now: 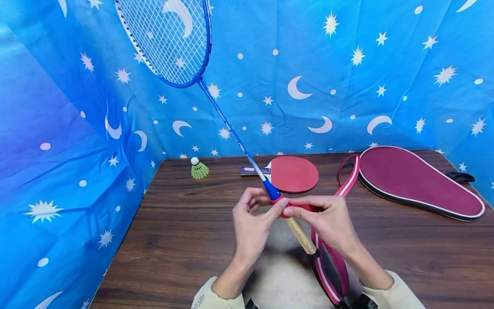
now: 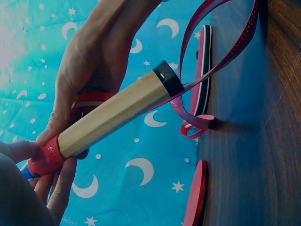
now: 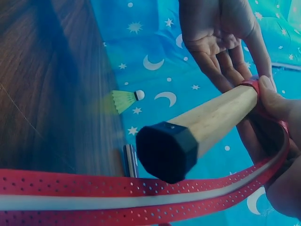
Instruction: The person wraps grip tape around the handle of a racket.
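A blue badminton racket (image 1: 228, 125) slants up to the left, its bare wooden handle (image 2: 110, 115) pointing down toward the wearer and ending in a black cap (image 3: 167, 151). My left hand (image 1: 251, 227) holds it at the blue cone above the wood, thumb against the red band there. Between right thumb and forefinger, my right hand (image 1: 332, 219) pinches red perforated grip tape (image 3: 117, 189) where it wraps the top of the handle. From those fingers the tape's loose length, with a pale stripe along its back, hangs in a loop past the handle.
A red table tennis bat (image 1: 295, 174) lies behind the hands, a green shuttlecock (image 1: 199, 168) to its left. At the right is a maroon bat case (image 1: 417, 182), with part of the tape looping beside it. Blue star-patterned cloth (image 1: 270, 77) hangs behind the wooden table (image 1: 181, 240).
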